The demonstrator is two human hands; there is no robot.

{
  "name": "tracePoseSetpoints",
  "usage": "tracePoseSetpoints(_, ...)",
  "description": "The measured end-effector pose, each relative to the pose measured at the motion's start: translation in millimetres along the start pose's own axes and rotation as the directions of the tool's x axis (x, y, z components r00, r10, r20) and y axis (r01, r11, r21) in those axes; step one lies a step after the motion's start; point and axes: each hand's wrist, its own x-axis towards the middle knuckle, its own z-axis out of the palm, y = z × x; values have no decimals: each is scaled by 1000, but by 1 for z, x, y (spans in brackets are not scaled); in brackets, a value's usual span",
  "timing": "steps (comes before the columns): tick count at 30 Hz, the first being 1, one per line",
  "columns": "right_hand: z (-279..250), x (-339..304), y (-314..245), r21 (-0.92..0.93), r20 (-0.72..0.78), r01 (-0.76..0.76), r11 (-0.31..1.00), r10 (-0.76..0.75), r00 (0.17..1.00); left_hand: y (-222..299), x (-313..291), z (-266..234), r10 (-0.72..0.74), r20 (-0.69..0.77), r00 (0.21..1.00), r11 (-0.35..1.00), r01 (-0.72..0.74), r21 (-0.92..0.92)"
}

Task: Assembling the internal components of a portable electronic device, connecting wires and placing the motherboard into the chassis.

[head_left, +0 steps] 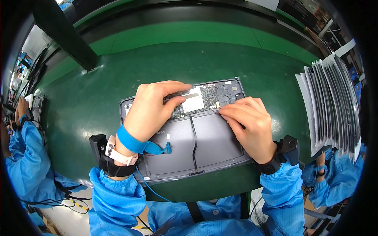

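Observation:
In front of me lies a grey tablet-like or laptop-like casing [216, 135], its inside facing up. A circuit board [210, 93] runs along its far side, with a pale metal plate [193, 103] on it. Down the casing's middle goes a black flat cable [194, 143]. My left hand [151, 100] rests over the board's left part, thumb and forefinger apart at the plate's left edge, holding nothing that shows. Fingertips of my right hand [250, 120] are pinched together at the board's near edge, beside a small connector [214, 107]; what they grip is too small to tell.
A blue wrist strap [132, 140] with a blue cord circles my left wrist. On the green table [90, 106], a row of upright thin sheets or panels [328, 106] stands at the right. A dark post [65, 35] rises at the far left. Co-workers in blue sleeves [27, 157] sit on both sides.

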Motion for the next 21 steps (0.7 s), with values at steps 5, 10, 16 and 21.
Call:
tracePoseSetpoints(5, -8, 4, -8, -14, 94, 47, 999, -45, 995, -1, -1, 2, 4, -5, 1000, 999, -4, -33)
tracePoseSetpoints(10, -7, 3, -17, 54, 351, 310, 949, -309, 884, -3, -1, 3, 59, -4, 998, 998, -59, 19)
tracePoseSetpoints(16, -10, 1, -15, 132, 361, 305, 943, -333, 871, 0, -4, 3, 108, -7, 994, 992, -107, 67)
tracePoseSetpoints(21, -11, 2, -11, 92, 338, 323, 942, -335, 880, 4, -5, 4, 117, -16, 993, 989, -115, 90)
